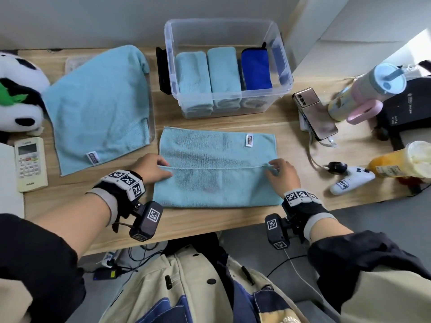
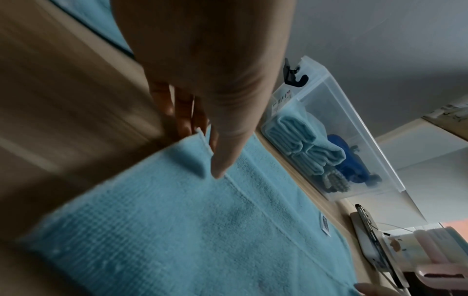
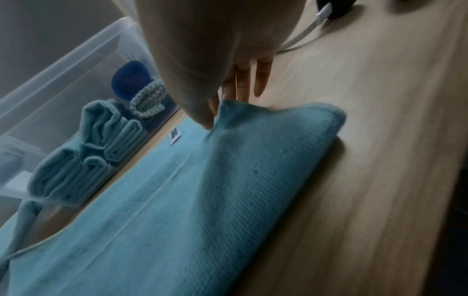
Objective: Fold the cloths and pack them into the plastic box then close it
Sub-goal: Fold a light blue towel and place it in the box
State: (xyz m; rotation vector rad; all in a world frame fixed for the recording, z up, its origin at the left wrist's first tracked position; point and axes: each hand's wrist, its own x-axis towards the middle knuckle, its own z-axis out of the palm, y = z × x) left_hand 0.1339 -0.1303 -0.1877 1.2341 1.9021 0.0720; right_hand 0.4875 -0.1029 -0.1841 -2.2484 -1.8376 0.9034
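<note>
At frame centre, my left hand (image 1: 155,167) and right hand (image 1: 282,171) each pinch a corner of the light-blue cloth (image 1: 217,169). Soft, limp and light, it is best held at corners, I judge.

A light wooden desk (image 1: 275,127) stands against a plain grey wall (image 1: 81,17).

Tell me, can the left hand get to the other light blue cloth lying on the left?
Probably yes: the spread cloth lies beside the left hand with nothing between, though that hand now pinches the cloth being folded.
</note>
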